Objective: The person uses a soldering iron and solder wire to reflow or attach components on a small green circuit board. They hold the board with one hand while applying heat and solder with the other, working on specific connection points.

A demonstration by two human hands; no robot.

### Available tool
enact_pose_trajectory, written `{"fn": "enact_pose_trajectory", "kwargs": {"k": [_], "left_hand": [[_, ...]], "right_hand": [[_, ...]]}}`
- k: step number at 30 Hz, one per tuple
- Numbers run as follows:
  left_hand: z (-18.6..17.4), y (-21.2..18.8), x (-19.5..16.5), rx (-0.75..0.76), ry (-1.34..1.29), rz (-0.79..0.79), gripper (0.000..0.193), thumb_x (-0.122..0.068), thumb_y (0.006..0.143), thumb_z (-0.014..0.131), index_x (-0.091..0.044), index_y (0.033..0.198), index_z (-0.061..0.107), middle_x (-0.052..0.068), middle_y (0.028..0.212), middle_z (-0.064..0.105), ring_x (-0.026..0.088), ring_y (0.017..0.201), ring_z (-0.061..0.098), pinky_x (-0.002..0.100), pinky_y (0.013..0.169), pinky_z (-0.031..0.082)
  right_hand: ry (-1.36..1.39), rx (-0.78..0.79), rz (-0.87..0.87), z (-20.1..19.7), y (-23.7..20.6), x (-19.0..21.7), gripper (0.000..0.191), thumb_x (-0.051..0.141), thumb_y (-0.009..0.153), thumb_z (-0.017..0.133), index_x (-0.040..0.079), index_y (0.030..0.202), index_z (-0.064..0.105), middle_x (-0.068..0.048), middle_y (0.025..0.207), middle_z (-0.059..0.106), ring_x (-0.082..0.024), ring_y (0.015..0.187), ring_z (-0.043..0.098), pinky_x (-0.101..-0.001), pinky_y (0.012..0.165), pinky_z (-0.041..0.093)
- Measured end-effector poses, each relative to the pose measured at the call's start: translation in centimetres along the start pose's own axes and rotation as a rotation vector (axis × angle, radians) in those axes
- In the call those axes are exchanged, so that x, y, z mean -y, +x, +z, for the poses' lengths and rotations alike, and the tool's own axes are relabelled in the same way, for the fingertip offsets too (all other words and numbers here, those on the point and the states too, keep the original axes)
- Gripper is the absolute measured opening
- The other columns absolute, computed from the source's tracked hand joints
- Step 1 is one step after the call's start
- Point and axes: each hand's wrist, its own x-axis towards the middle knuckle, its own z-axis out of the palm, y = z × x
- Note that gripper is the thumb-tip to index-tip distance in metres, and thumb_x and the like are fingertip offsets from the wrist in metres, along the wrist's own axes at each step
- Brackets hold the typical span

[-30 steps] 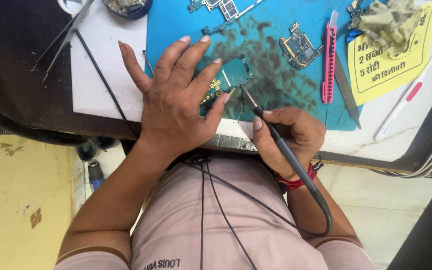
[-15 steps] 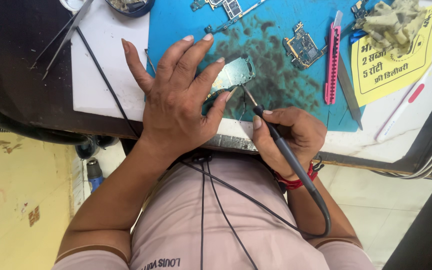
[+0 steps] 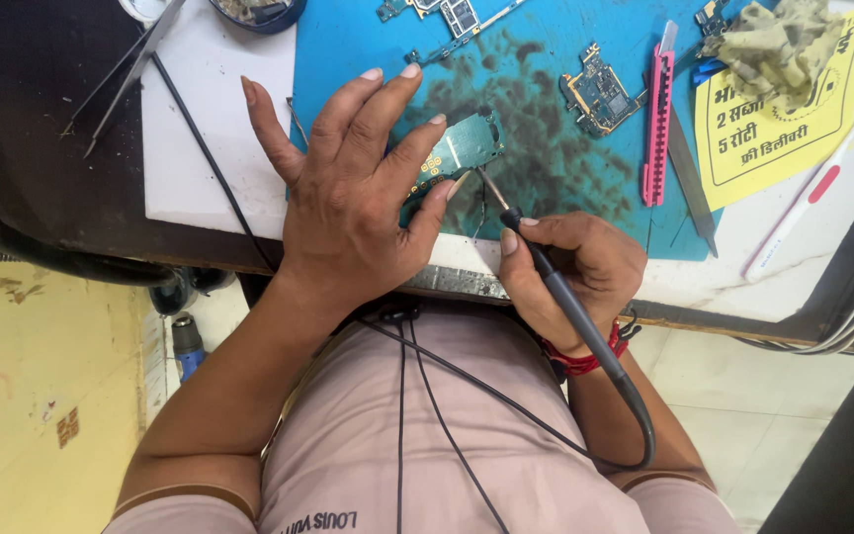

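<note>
My left hand [image 3: 353, 203] rests palm down on the blue work mat [image 3: 546, 69], its fingers spread. Its fingertips press on a small green circuit board [image 3: 467, 146] and hold it flat. My right hand [image 3: 570, 262] grips a grey soldering iron [image 3: 555, 287] like a pen. The iron's thin tip [image 3: 489, 185] touches the mat at the board's near edge, right beside my left index fingertip. The iron's black cable loops down over my lap.
Two more circuit boards [image 3: 597, 99] [image 3: 447, 15] lie farther back on the mat. A pink utility knife [image 3: 657, 119] and a metal blade lie to the right, beside a yellow printed sheet [image 3: 773, 129] with a crumpled rag. Tweezers [image 3: 126, 74] lie on the white board at the left.
My left hand and the green board have shifted slightly on the mat, and the board has tilted. The iron's tip stays at the board's near edge.
</note>
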Motion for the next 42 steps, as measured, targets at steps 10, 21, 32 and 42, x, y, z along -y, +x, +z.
{"fn": "enact_pose_trajectory", "kwargs": {"k": [10,21,32,42], "left_hand": [[0.06,-0.03,-0.01,-0.012,-0.014,-0.005,0.032,-0.034,0.099,0.077,-0.015,0.125,0.074,0.005,0.154,0.05,0.024,0.15,0.041,0.072,0.122,-0.007],[0.11,-0.02,0.04,-0.01,-0.025,-0.007,0.03,-0.033,0.099,0.077,-0.016,0.124,0.074,0.006,0.159,0.049,0.025,0.15,0.04,0.072,0.122,-0.008],[0.01,0.13,0.17,-0.008,-0.027,-0.003,0.029,-0.033,0.099,0.077,-0.018,0.124,0.074,0.005,0.159,0.049,0.024,0.151,0.039,0.072,0.122,-0.008],[0.11,0.4,0.39,-0.001,-0.027,-0.001,0.03,-0.033,0.099,0.076,-0.018,0.124,0.075,0.006,0.16,0.048,0.024,0.151,0.038,0.072,0.122,-0.009]], "right_hand": [[-0.016,0.0,-0.009,-0.01,0.11,0.05,0.016,-0.002,0.088,0.081,-0.002,0.092,0.066,-0.009,0.083,0.07,-0.009,0.06,0.064,-0.0208,0.054,0.047],[-0.034,0.001,0.0,0.0,0.1,0.06,0.016,-0.003,0.087,0.081,-0.002,0.092,0.066,-0.01,0.084,0.071,-0.009,0.061,0.064,-0.0207,0.054,0.046],[-0.016,-0.01,0.017,0.23,0.23,0.14,0.015,-0.003,0.086,0.082,-0.002,0.092,0.068,-0.008,0.083,0.07,-0.009,0.063,0.062,-0.02,0.053,0.045],[0.016,-0.053,0.026,0.35,-0.17,-0.21,0.017,-0.002,0.09,0.08,-0.001,0.095,0.064,-0.007,0.082,0.07,-0.006,0.058,0.06,-0.0199,0.053,0.044]]}}
